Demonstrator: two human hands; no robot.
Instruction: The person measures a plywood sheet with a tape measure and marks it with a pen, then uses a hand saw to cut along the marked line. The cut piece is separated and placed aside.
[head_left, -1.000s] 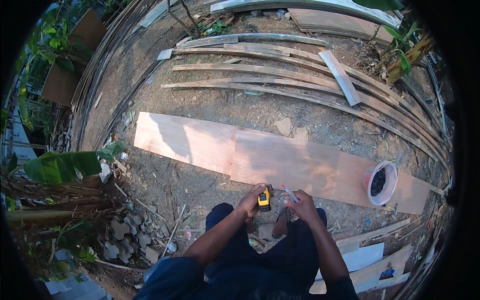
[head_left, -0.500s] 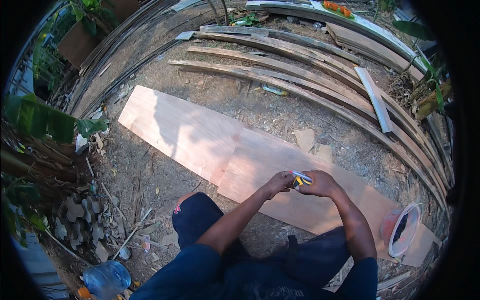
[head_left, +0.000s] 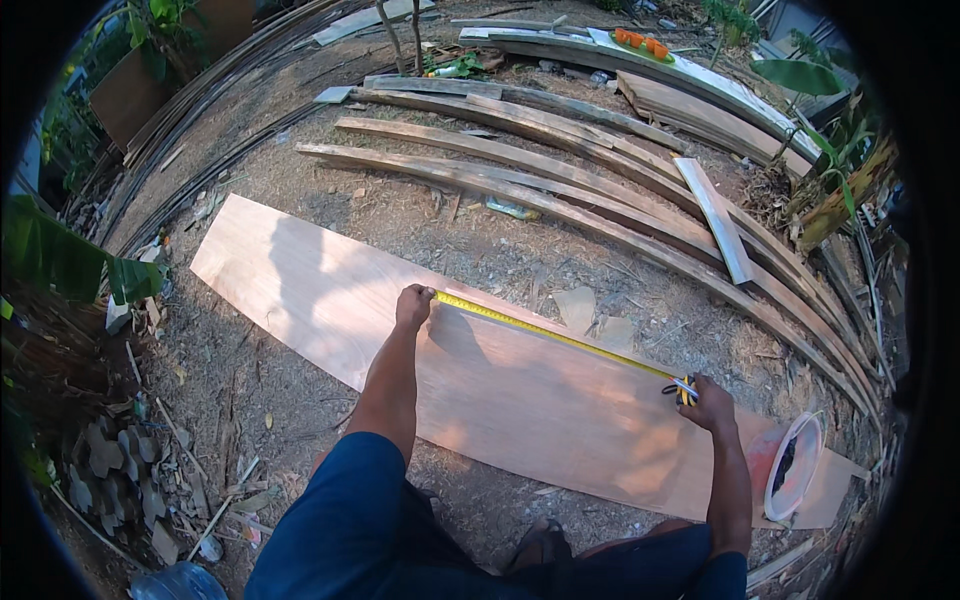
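Note:
A yellow tape measure blade (head_left: 550,328) stretches straight along the far edge of a plywood sheet (head_left: 530,410). My left hand (head_left: 413,306) pinches the blade's end close to where this sheet meets another plywood sheet (head_left: 290,260) on the left. In my right hand (head_left: 713,403) is the yellow-and-black tape measure case (head_left: 685,397), near the sheet's right part. A slim pen or marker (head_left: 684,386) sticks out from the same right hand, beside the case.
A pinkish bucket (head_left: 768,455) with dark contents stands on the board's right end. Beyond the plywood lie long timber beams (head_left: 560,190), with a short board (head_left: 715,220) across them. Paving blocks (head_left: 120,465) are piled at lower left, near a clear plastic jug (head_left: 178,582).
My hands, close together before, are now far apart, left hand to the left and right hand to the right. The yellow blade has been drawn out between them across the plywood.

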